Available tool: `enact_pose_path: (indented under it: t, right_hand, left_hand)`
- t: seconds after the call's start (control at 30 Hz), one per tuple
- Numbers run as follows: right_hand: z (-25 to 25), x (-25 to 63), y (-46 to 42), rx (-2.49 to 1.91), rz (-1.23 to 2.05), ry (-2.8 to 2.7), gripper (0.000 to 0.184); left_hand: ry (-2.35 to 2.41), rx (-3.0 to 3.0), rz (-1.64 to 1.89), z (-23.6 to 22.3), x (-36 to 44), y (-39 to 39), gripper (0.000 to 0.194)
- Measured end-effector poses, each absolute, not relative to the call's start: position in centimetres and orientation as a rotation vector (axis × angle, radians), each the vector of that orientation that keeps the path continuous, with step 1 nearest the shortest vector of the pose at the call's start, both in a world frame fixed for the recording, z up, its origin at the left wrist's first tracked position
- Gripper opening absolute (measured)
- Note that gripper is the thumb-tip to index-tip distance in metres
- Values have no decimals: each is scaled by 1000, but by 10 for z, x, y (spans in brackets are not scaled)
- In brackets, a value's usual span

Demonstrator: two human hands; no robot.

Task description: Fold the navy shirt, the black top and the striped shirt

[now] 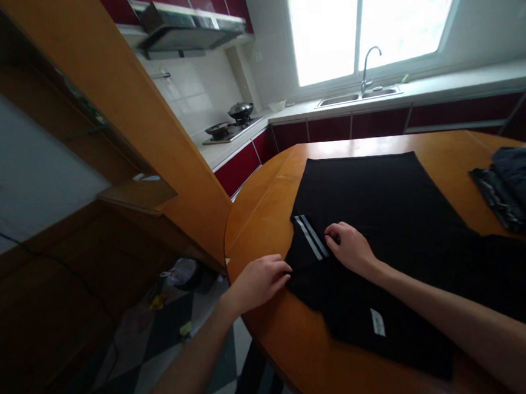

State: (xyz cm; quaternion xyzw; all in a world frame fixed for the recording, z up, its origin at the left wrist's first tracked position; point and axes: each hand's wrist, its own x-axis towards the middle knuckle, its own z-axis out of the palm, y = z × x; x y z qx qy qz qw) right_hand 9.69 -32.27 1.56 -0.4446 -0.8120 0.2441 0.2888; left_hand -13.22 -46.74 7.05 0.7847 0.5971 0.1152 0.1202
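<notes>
A black shirt (377,206) lies spread over the wooden table, its straight edge toward the window. One sleeve, with two pale stripes (310,237), is folded over onto the body. My left hand (263,279) is at the sleeve's left edge, fingertips closed on the cloth. Beside the stripes, my right hand (349,246) has its fingers curled in a pinch at the fabric; the fingertips are partly hidden. A small white label (377,322) shows on the part of the shirt nearest me. The right side of the shirt bunches up beyond my right forearm.
Folded dark clothes (524,185) are stacked at the right of the round-ended table (257,212). A wooden partition (172,143) stands left of it. Behind are a counter with a sink (359,97) and a stove (233,131) with pans. Bags (182,273) lie on the tiled floor.
</notes>
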Motion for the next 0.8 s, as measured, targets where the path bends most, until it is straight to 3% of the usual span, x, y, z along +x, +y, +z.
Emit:
enact_pose_path:
  t: [0.23, 0.53, 0.8]
  right_hand:
    - [19, 95, -325, -1245, 602, -2287, 21]
    - [12, 94, -320, -920, 747, -2115, 20]
    - [16, 94, -323, -1092, 702, -2177, 24]
  left_hand:
    - [1793, 2247, 874, 76, -143, -394, 28]
    - [1706, 2384, 255, 14, -128, -351, 55]
    - [1703, 2349, 320, 24, -129, -360, 52]
